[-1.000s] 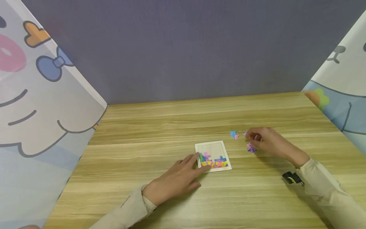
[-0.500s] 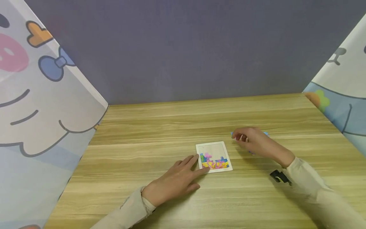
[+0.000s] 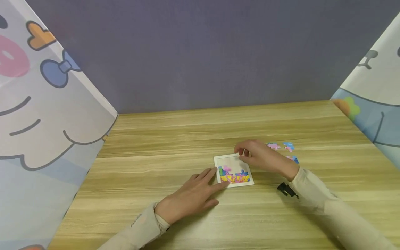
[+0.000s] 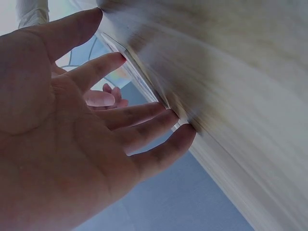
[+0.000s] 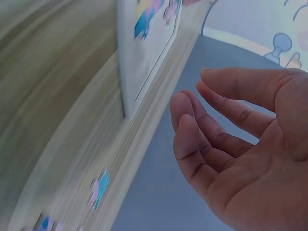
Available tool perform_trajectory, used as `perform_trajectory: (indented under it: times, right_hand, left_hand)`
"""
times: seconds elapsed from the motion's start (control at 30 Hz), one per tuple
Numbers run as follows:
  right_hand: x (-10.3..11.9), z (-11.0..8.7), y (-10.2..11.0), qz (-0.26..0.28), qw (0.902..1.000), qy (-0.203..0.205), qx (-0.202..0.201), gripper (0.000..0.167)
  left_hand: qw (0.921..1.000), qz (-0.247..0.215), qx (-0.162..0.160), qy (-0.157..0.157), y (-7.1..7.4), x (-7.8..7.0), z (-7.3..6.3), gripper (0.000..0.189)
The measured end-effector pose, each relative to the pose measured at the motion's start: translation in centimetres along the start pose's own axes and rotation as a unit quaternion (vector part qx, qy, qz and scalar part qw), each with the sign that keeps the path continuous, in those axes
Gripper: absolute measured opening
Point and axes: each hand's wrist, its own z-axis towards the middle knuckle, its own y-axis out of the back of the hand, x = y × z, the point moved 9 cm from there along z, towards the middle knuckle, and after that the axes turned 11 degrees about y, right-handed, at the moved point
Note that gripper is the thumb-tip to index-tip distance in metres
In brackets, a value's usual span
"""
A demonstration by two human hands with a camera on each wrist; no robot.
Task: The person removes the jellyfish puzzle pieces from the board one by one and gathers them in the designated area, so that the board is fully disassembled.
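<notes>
A square white puzzle tray lies on the wooden table, its lower part filled with pink, yellow and blue pieces. My left hand rests with spread fingers at the tray's left side, fingertips touching its edge and the table. Above the tray's upper right corner hovers my right hand, fingers loosely bent. In the right wrist view a gap shows between thumb and fingers, with no piece visible there. Loose puzzle pieces lie right of the tray, partly hidden by the right hand. A light blue and pink piece lies near the tray.
A dark grey wall panel stands behind the table. Printed cartoon panels flank both sides. A small black clip hangs by the right sleeve.
My right hand has moved left from the loose pieces to the tray's upper right corner, uncovering pieces behind it. The left hand and the tray have stayed nearly still.
</notes>
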Motion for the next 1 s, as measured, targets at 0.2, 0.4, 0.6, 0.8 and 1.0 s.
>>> perform_trajectory:
  times: [0.2, 0.4, 0.6, 0.8, 1.0]
  right_hand:
    - [1.3, 1.1, -1.6, 0.007, 0.9996, 0.027, 0.01, 0.012]
    - [2.1, 1.3, -4.0, 0.005, 0.9989, 0.012, 0.044, 0.016]
    - [3.1, 1.2, -4.6, -0.029, 0.9985, 0.032, 0.033, 0.017]
    - [3.2, 1.1, -4.9, -0.036, 0.9983, 0.028, 0.036, 0.013]
    - [3.0, 1.0, -5.0, -0.042, 0.9982, 0.033, 0.027, 0.012]
  left_hand:
    - [1.0, -0.003, 0.0, 0.002, 0.0, 0.0, 0.0, 0.057]
    - [1.0, 0.004, -0.001, 0.002, -0.2, -0.1, 0.1, 0.058]
    - [1.0, 0.007, 0.001, 0.003, -0.2, 0.0, 0.0, 0.058]
    - [1.0, 0.003, 0.005, 0.007, -0.3, 0.1, -0.1, 0.058]
    - [1.0, 0.008, 0.0, 0.006, -0.3, 0.0, 0.0, 0.058]
